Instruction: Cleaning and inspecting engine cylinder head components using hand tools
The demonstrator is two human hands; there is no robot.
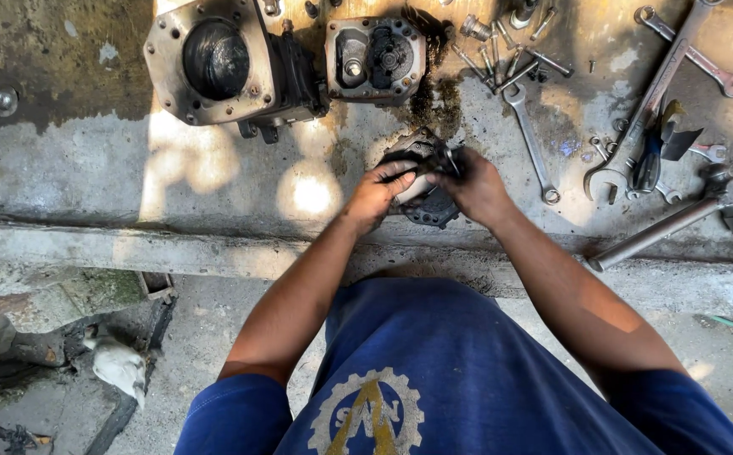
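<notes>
A dark, greasy round metal cover with bolt holes lies on the concrete bench just ahead of me. My left hand grips its left side, fingers curled over a pale part on top. My right hand presses on the right side and seems to hold a small dark part over the cover. Much of the cover is hidden under both hands.
A large machine housing with a round bore and a smaller square housing sit at the back. Loose bolts, a combination spanner, bigger spanners, pliers and a pipe wrench lie to the right.
</notes>
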